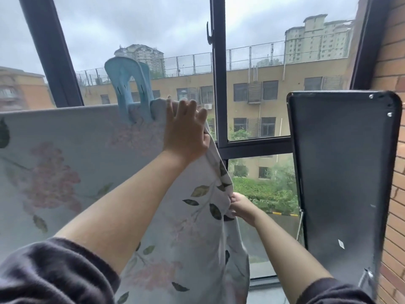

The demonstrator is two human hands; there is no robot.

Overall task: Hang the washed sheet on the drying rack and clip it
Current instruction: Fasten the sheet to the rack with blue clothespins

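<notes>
A pale sheet (65, 163) printed with pink flowers and green leaves hangs over a rail that the cloth hides. A large light-blue clip (129, 88) grips its top edge, upright. My left hand (186, 128) rests right of the clip, fingers spread over the sheet's top right corner and thumb behind the cloth. Lower down, my right hand (241, 207) pinches the sheet's hanging right edge.
A dark flat panel (341, 172) with screws stands tilted at the right against a brick wall (392, 194). Black window frames (219, 84) rise just behind the sheet. Buildings and trees lie outside the glass.
</notes>
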